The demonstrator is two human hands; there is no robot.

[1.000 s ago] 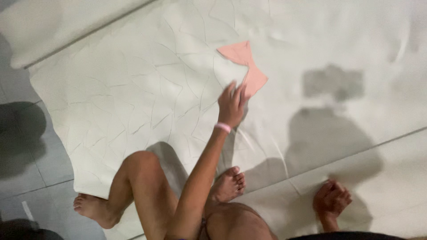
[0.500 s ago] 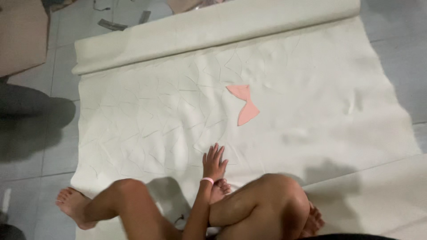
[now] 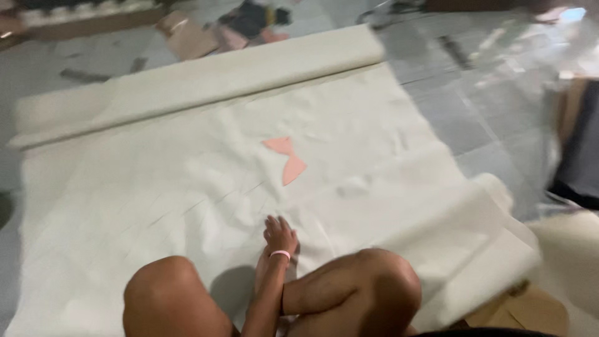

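We see one hand (image 3: 279,236), with a pink wristband (image 3: 280,254), resting palm down on the white sheet (image 3: 156,187) near its near edge, between the knees; which hand it is we cannot tell. Its fingers lie loosely together, holding nothing. The pink bow-shaped cutout (image 3: 286,159) lies well apart, mid-sheet, before the rolled far edge (image 3: 199,78).

Grey floor tiles (image 3: 474,118); perhaps scraps (image 3: 249,25)
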